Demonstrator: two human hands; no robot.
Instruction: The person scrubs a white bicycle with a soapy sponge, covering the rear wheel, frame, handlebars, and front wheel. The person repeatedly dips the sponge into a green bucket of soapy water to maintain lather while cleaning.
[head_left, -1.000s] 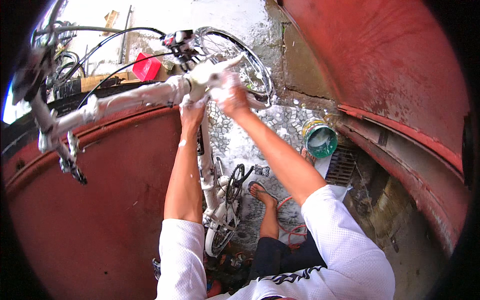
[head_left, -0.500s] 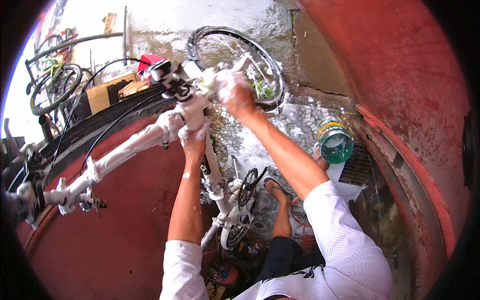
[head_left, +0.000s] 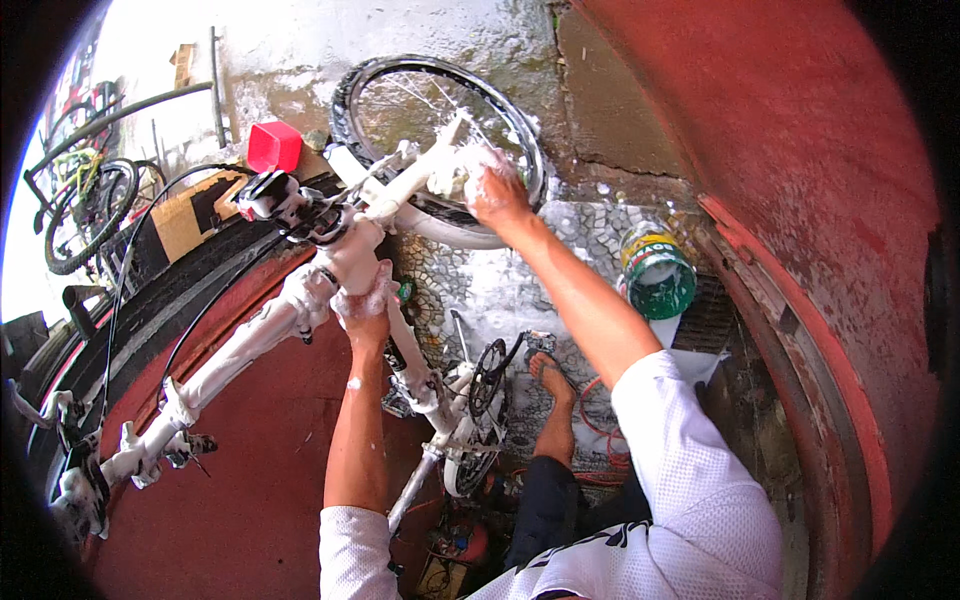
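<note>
A white folding bicycle (head_left: 352, 250) smeared with soap foam leans tilted before me. My left hand (head_left: 365, 305), foam on its fingers, is closed round the frame close to the head tube. Farther up and to the right, my foam-covered right hand (head_left: 492, 190) is closed against the white fork (head_left: 425, 170); a pale foamy lump shows at its fingers, too covered to name. The front wheel (head_left: 350, 85) stands beyond that hand. The long handlebar post (head_left: 225, 365) reaches toward the lower left. Chainring (head_left: 488, 378) and pedals sit below, between my arms.
A green pail (head_left: 662, 285) with suds stands right of my right forearm. A red plastic container (head_left: 274, 147) and a cardboard box (head_left: 185, 222) lie at far left, near other bicycles (head_left: 95, 215). Red walls (head_left: 800, 150) curve on both sides. Foam wets the stone floor (head_left: 440, 275).
The view has shifted, so the bicycle appears farther left and the red container shows more fully. My right hand has moved outward along the fork; my left hand keeps its hold on the frame.
</note>
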